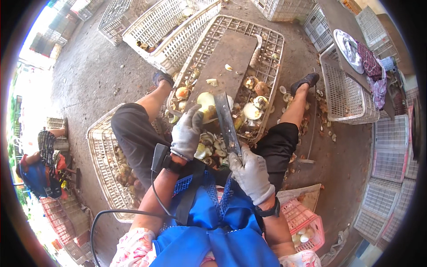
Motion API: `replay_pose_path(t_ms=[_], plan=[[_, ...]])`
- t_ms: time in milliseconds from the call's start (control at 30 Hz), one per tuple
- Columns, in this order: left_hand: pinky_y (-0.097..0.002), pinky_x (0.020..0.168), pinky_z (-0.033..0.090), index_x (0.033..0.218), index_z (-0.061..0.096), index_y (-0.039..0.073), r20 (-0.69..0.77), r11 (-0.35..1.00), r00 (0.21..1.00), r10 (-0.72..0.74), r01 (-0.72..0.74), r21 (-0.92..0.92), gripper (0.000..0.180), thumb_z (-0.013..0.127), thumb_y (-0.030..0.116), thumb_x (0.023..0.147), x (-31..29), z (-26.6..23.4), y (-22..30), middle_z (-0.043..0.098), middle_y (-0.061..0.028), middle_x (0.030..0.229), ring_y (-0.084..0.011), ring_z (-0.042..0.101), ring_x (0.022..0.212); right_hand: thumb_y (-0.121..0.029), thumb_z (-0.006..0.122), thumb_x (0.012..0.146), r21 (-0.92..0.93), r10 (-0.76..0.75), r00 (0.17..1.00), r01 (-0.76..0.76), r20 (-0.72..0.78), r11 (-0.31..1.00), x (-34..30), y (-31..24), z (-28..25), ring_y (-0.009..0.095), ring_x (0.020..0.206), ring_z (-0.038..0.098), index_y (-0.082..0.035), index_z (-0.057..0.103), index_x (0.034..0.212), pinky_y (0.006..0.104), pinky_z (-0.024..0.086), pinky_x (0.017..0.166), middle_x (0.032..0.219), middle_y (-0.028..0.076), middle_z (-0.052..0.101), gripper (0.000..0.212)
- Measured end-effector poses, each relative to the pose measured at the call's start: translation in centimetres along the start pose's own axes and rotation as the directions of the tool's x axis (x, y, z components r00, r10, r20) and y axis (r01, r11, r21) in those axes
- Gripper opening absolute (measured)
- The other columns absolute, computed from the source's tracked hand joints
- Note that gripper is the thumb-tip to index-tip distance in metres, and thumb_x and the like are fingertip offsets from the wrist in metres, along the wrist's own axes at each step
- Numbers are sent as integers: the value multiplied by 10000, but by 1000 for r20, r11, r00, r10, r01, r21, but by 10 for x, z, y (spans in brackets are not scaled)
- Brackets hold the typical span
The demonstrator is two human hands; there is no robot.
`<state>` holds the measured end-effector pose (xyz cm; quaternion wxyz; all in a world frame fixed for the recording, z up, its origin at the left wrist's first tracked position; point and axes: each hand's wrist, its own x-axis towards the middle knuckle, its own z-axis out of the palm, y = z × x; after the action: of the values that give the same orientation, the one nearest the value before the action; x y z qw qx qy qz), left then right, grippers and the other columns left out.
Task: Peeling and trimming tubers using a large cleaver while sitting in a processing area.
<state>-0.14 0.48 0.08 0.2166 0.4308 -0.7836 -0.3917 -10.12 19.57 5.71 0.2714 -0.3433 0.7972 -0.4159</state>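
Observation:
My left hand (187, 135), in a grey-white glove, has its fingers curled against a pale, partly peeled onion (206, 101) at the near end of the wooden board (229, 58). My right hand (252, 173), also gloved, is closed round the handle of a knife with a long, wide dark blade (226, 122). The blade points away from me, just right of the onion. Peel scraps lie on the board and below my hands. Cut onions (252, 110) and brown-skinned ones rest to the right of the board, on the lattice crate (276, 40) that carries it.
A curved blade with a wooden handle (255, 58) lies at the board's far right. Unpeeled onions fill a crate (95, 149) by my left leg; pale onions sit in a pink basket (318, 222) at right. White crates (149, 26) stand beyond. Another person (38, 173) sits far left.

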Motion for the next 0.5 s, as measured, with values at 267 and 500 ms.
replay_pose_path(t_ms=[267,500], plan=[[-440,836,552,1336,640,123,-18,995,996,84,-83,51,355,531,333,1073,-4,0,6,712,-168,1055,-361,703,959,-157,637,983,98,-31,979,51,-200,994,2,-11,16,436,761,685,-29,672,1094,453,559,639,892,225,714,173],[-466,878,536,1380,597,103,-3,983,992,125,-124,136,384,550,294,1050,-9,-4,3,692,-184,1132,-380,671,1040,-238,584,978,53,243,936,-265,254,963,13,0,14,445,837,690,-22,636,1187,534,536,758,817,243,699,305]])
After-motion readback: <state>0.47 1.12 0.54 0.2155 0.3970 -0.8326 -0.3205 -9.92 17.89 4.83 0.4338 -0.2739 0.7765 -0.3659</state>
